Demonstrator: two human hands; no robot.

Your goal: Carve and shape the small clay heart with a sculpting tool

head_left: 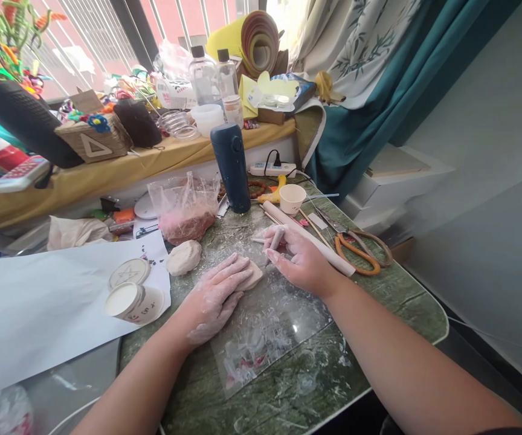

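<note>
My left hand (215, 296), dusted with white powder, lies flat with its fingers stretched over a flattened piece of pale dough-like clay (254, 277), partly covering it. Just to the right, my right hand (304, 260) is closed around a thin, powder-coated stick-like tool (278, 237); its exact kind is unclear. Its lower end appears near the clay's right edge. Under both hands lies a clear plastic sheet (270, 338), smeared with powder. A round pale lump of clay (183, 257) sits beyond my left hand.
Behind stand a dark blue bottle (231, 169) and a plastic bag of reddish-brown material (186, 217). Rightward lie a pale rolling pin (319, 244), orange-handled scissors (360, 257) and a paper cup (292, 198). A printed cup (136, 302) stands left on white paper (38, 314).
</note>
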